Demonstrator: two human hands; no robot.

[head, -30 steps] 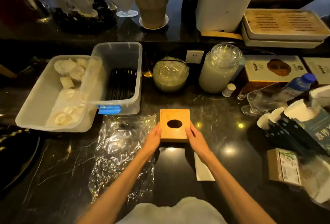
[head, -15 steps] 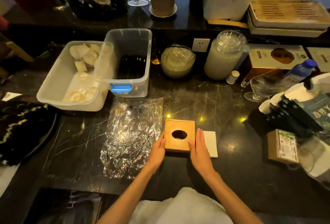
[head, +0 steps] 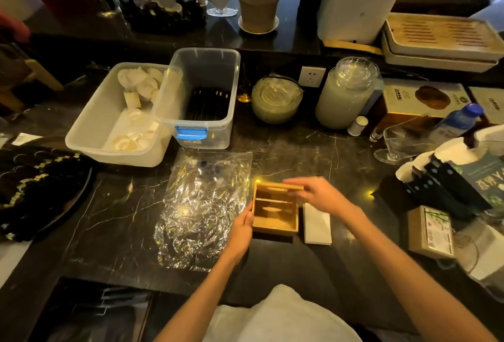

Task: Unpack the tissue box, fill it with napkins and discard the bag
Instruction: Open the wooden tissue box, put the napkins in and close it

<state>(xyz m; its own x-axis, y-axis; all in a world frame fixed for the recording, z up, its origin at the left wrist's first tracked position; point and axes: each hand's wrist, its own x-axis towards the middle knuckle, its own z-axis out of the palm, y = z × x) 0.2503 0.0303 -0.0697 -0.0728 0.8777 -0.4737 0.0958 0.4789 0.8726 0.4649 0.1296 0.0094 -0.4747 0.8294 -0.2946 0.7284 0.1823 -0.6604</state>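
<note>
Where glossy black veined-marble table (head: pixel 286 156) carries things: crinkled clear plastic bag (head: pixel 203 206) lies flat at left. Left hand (head: pixel 241 228) presses square wooden tissue box (head: pixel 274 212) at its left wall, grip closed on box. Box open-topped, wooden divider inside. Right hand (head: pixel 317 195) pinches flat wooden lid (head: pixel 281 188), tilted over far rim. Folded white napkins (head: pixel 317 224) just beside box, right.

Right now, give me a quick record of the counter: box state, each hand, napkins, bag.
box: wooden tissue box on the dark counter, open, no napkins visible inside
lid: lifted at the far edge, tilted
right hand: holding the lid
left hand: steadying the box's left side
napkins: flat stack just right of the box
bag: crumpled clear plastic, left of the box
</note>
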